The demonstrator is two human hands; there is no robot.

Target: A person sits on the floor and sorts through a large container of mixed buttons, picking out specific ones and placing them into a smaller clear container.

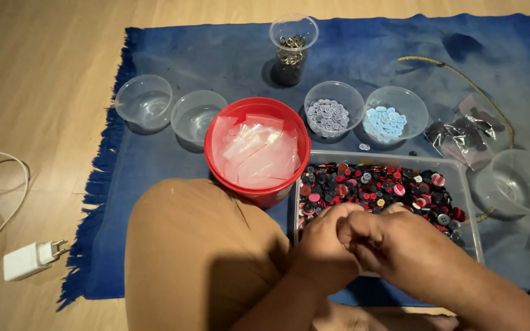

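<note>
near rim of button tray (468, 202) hidden behind hands (351, 236), fingertips' contents unseen

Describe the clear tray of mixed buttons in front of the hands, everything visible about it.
The clear tray is a shallow, rectangular container of see-through plastic with rounded corners. It lies flat on the blue cloth, right of the red tub, which looks to touch its left end. A dense layer of buttons, mostly black, red and pink with a few pale ones, covers its floor. The left hand and right hand, pressed together, hide its near edge.
</note>
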